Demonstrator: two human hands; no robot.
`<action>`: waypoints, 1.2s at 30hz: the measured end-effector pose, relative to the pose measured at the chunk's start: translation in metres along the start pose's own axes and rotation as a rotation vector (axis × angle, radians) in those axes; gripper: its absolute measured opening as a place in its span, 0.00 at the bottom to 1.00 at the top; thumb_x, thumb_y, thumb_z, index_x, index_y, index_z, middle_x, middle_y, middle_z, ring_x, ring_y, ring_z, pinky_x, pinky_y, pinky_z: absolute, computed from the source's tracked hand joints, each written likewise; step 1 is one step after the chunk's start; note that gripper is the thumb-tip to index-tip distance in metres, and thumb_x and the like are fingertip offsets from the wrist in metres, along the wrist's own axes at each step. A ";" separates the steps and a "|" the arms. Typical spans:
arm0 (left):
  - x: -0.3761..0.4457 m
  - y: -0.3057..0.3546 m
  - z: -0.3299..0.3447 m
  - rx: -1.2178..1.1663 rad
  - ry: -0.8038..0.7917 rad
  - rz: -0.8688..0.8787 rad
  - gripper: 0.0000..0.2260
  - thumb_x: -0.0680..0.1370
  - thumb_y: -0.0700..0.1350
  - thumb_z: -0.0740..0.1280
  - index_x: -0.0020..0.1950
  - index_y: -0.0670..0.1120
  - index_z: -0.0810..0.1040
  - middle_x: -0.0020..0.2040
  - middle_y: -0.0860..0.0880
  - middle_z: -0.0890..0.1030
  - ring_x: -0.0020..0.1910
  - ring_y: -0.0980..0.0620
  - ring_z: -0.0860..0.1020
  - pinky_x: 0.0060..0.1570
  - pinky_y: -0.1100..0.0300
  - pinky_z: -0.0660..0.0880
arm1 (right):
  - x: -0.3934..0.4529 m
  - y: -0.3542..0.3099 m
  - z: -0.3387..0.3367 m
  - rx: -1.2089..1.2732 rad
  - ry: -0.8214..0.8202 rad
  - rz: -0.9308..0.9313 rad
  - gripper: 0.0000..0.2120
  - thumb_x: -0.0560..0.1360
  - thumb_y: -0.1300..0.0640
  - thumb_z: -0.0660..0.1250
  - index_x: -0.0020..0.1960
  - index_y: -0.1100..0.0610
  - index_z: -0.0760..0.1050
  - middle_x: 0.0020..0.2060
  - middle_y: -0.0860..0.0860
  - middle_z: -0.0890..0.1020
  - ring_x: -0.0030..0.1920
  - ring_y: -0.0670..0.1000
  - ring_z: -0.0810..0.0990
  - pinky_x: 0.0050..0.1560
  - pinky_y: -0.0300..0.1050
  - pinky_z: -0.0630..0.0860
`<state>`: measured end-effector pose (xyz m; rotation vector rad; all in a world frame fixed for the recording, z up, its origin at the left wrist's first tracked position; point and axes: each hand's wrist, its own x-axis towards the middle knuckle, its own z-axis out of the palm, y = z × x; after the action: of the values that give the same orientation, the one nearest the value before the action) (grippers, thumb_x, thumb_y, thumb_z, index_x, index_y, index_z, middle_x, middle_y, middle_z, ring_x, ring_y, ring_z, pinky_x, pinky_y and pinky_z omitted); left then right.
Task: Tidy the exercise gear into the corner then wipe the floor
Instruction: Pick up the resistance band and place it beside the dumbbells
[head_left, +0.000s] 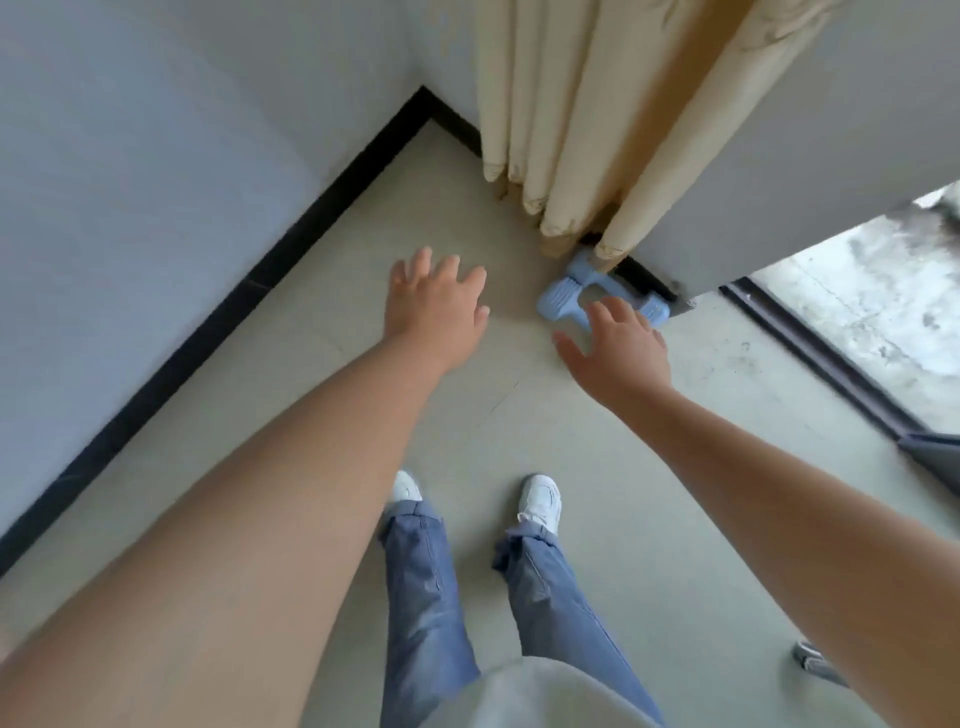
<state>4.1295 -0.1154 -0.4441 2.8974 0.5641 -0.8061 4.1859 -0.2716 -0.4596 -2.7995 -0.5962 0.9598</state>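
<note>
the pale blue dumbbells (571, 296) lay on the floor (519, 415) at the foot of the cream curtain (561, 130), against the wall, right of the room's corner. both hands were spread and empty: the left hand (434, 306) over bare floor, the right hand (618, 348) above the weights. i'd reckon nudging them flush to the skirting would tidy them best. no writing was readable.

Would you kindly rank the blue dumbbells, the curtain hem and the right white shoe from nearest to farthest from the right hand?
From the right hand, in the head view:
1. Blue dumbbells, just beyond the fingertips, by the wall.
2. Curtain hem, farther back, above the dumbbells.
3. Right white shoe, back toward the person.
</note>
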 end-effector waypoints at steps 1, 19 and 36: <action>-0.026 -0.015 0.002 -0.024 -0.015 -0.060 0.19 0.81 0.51 0.55 0.71 0.47 0.66 0.72 0.44 0.66 0.72 0.41 0.61 0.69 0.49 0.59 | -0.012 -0.016 0.003 -0.029 -0.022 -0.041 0.26 0.78 0.44 0.57 0.71 0.57 0.63 0.70 0.55 0.66 0.70 0.58 0.64 0.69 0.51 0.62; -0.618 -0.073 0.260 -0.706 -0.138 -1.081 0.20 0.82 0.53 0.53 0.69 0.44 0.66 0.68 0.44 0.69 0.70 0.44 0.65 0.69 0.50 0.59 | -0.456 -0.216 0.257 -0.641 -0.328 -1.040 0.22 0.80 0.51 0.55 0.72 0.58 0.63 0.69 0.54 0.69 0.69 0.56 0.66 0.67 0.48 0.63; -1.037 -0.106 0.450 -1.005 -0.083 -1.805 0.22 0.81 0.54 0.54 0.70 0.44 0.66 0.71 0.43 0.67 0.72 0.44 0.63 0.70 0.47 0.59 | -0.865 -0.363 0.532 -0.948 -0.500 -1.771 0.22 0.79 0.53 0.58 0.70 0.61 0.65 0.68 0.57 0.70 0.68 0.58 0.67 0.66 0.50 0.65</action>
<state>3.0498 -0.4348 -0.2956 0.8816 2.5173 -0.3340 3.1190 -0.2948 -0.3068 -0.9881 -3.1788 0.8012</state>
